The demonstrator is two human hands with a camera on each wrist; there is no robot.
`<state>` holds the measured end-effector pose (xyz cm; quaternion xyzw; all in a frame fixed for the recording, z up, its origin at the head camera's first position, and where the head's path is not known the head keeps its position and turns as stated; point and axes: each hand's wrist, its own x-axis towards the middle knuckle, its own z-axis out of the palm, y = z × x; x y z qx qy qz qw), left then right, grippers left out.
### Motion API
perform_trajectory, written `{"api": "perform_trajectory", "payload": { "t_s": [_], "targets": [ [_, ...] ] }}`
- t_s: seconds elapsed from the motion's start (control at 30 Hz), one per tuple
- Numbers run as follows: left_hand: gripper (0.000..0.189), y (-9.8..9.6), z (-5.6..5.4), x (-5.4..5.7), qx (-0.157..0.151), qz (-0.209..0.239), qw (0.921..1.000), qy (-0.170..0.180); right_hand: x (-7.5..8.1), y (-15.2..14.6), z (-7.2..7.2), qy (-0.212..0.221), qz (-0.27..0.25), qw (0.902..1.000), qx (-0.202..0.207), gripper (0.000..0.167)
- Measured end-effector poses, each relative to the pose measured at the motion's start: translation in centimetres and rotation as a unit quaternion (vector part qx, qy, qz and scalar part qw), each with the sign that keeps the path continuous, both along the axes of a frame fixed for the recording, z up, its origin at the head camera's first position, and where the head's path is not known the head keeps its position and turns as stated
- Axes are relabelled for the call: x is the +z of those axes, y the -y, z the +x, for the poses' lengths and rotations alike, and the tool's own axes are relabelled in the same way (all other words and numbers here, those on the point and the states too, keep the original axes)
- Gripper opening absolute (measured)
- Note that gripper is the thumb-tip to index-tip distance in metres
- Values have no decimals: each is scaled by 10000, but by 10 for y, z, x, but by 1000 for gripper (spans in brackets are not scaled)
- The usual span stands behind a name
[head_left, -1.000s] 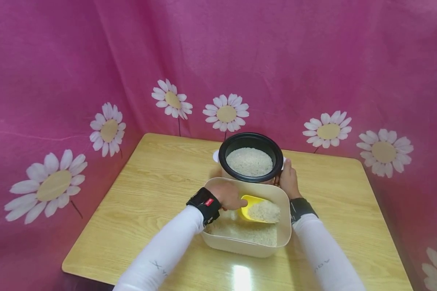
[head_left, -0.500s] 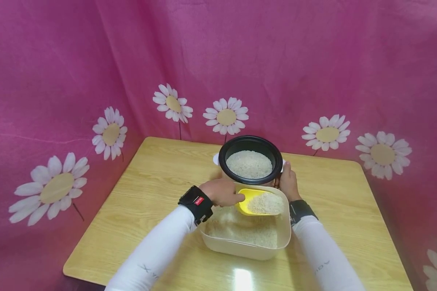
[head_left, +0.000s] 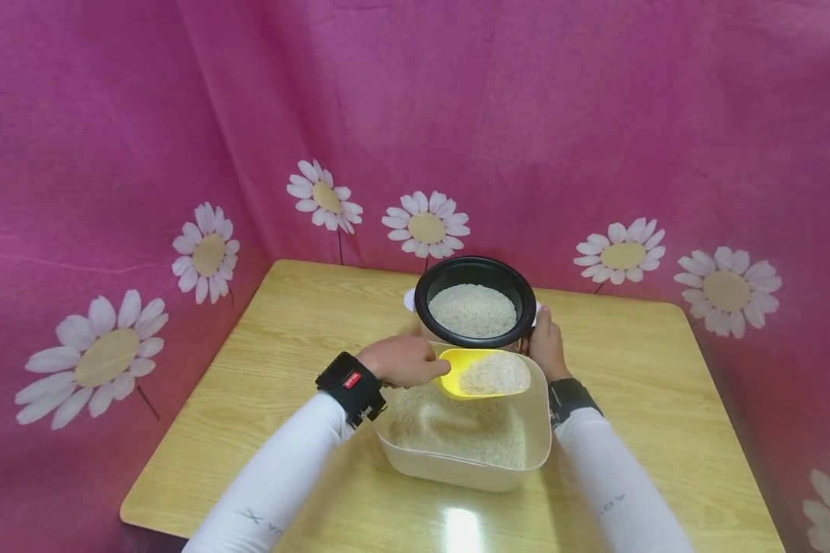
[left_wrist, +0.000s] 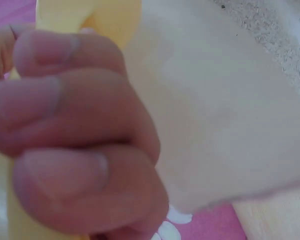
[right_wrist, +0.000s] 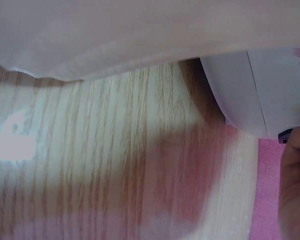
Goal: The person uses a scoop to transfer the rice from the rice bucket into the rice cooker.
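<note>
My left hand (head_left: 404, 361) grips the handle of a yellow scoop (head_left: 454, 369), fingers (left_wrist: 85, 110) curled round it in the left wrist view. White rice (head_left: 496, 374) heaps in the scoop, which is over the far side of a cream plastic bin (head_left: 456, 470). More rice (head_left: 449, 422) covers the bin's floor. Just behind stands a rice cooker (head_left: 475, 265) with a black inner pot partly filled with rice. My right hand (head_left: 549, 347) holds the cooker's right side handle, thumb on top. In the right wrist view its fingers (right_wrist: 296, 170) are at the cooker's white body (right_wrist: 270, 90).
A wooden table (head_left: 304, 338) bears the bin and the cooker, with wood surface showing on both sides. A pink curtain (head_left: 526, 115) with daisies hangs close round its back and sides. The cooker's second white handle (head_left: 410, 299) points left.
My left hand has risen and moved away and left, lifting the rice-filled scoop off the rice in the bin. My right hand has stayed at the cooker.
</note>
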<state>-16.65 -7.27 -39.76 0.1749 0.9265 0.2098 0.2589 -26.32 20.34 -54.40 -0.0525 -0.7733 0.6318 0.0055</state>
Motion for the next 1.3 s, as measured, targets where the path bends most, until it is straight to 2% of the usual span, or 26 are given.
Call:
{"api": "perform_trajectory", "payload": {
  "t_s": [0.33, 0.6, 0.8, 1.0, 1.17, 1.3],
  "targets": [
    [43, 12, -2, 3, 164, 168, 9997, 114, -2, 1, -3, -59, 118, 9999, -83, 76],
    [41, 20, 3, 9, 224, 379, 9990, 103, 3, 2, 2, -52, -4, 10000, -19, 77],
    [43, 25, 3, 15, 431, 544, 9971, 297, 4, 2, 5, -29, -19, 10000, -47, 79],
    [44, 31, -7, 18, 630, 750, 9941, 471, 4, 1, 7, 109, -64, 9999, 46, 80],
    [43, 35, -19, 22, 1023, 909, 9897, 419, 4, 1, 7, -130, -43, 9999, 17, 77],
    [45, 34, -31, 25, 1282, 911, 9874, 162, 4, 2, 6, -202, -56, 9998, 8, 79]
  ]
}}
